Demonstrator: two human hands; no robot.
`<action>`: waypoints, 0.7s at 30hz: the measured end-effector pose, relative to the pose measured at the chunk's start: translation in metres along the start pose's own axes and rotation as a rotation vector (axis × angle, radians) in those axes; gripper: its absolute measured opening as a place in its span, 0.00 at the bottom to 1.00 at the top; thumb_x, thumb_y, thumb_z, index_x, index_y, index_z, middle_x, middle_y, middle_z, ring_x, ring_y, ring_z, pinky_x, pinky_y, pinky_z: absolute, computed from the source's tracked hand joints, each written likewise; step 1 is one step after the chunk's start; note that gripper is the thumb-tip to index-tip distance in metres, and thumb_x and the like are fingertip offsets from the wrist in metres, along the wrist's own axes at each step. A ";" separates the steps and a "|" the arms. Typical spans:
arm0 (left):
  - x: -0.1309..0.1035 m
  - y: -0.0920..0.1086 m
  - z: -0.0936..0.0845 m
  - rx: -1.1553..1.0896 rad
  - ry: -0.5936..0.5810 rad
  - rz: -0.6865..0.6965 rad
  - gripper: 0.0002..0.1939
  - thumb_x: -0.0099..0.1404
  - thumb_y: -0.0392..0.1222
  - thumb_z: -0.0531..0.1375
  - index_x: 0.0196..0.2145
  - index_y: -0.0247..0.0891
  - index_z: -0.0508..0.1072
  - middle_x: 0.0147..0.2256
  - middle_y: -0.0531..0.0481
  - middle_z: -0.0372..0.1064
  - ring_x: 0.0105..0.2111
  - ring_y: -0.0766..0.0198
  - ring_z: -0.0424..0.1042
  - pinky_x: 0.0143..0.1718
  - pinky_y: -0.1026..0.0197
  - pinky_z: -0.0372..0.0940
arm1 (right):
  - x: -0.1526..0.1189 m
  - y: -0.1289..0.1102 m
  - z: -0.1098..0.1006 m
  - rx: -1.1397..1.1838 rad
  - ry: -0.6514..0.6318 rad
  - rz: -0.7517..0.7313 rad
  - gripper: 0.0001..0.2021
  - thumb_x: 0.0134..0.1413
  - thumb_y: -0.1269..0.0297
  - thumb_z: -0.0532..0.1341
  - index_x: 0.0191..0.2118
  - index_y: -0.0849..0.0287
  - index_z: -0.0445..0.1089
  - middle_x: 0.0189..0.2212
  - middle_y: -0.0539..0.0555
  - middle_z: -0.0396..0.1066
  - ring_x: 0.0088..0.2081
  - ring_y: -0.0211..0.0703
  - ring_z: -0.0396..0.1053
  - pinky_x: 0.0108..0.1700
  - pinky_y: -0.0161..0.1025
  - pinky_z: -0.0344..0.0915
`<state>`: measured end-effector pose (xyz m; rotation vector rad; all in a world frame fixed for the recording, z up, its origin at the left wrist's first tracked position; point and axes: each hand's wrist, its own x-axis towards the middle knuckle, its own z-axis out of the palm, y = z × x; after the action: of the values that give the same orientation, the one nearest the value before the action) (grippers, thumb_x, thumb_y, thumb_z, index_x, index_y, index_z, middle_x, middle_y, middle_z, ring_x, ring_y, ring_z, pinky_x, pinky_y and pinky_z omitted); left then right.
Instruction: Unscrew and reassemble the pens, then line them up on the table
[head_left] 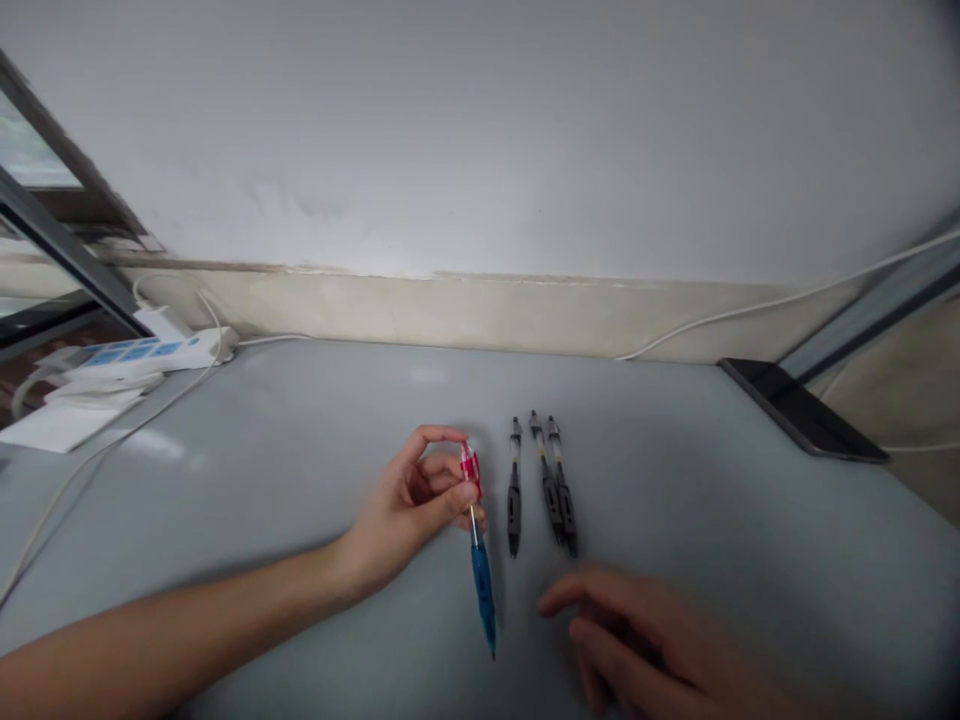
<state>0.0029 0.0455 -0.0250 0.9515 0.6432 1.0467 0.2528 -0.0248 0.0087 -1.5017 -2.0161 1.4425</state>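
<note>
My left hand (424, 490) is closed around the upper part of a pen (482, 585) with a red top and clip and a blue grip. Its forefinger rests on the top end, and the tip points down toward me. My right hand (637, 640), partly blurred, is at the lower right with fingers apart and nothing between them. Just right of the held pen lies a black-gripped pen (514, 490) with a clear barrel. Beside it, two more such pens, a left one (551, 490) and a right one (564, 490), lie close together, their lower ends touching.
A white power strip (187, 350) with cables and a white paper-like item (75, 415) sit on the left. A dark tablet-like device (802, 410) lies at the right edge. The grey table (337, 400) meets a wall (480, 140); a white cable (720, 315) runs along it.
</note>
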 end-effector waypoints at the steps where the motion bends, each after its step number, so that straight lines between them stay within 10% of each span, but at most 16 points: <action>1: 0.000 0.000 0.000 -0.002 0.002 0.001 0.19 0.64 0.37 0.71 0.49 0.43 0.69 0.33 0.57 0.73 0.30 0.68 0.77 0.36 0.62 0.76 | 0.000 -0.001 -0.001 -0.005 -0.002 0.003 0.17 0.68 0.54 0.53 0.49 0.51 0.77 0.28 0.53 0.81 0.29 0.48 0.74 0.35 0.40 0.70; 21: 0.000 0.000 0.001 0.006 0.038 0.004 0.21 0.63 0.37 0.72 0.50 0.42 0.69 0.32 0.56 0.73 0.29 0.67 0.78 0.34 0.63 0.75 | 0.003 -0.002 -0.004 0.011 -0.039 0.001 0.17 0.67 0.53 0.53 0.48 0.51 0.77 0.26 0.53 0.81 0.28 0.48 0.74 0.32 0.39 0.69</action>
<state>0.0037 0.0457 -0.0248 0.9402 0.6759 1.0688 0.2525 -0.0200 0.0112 -1.4818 -2.0266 1.4925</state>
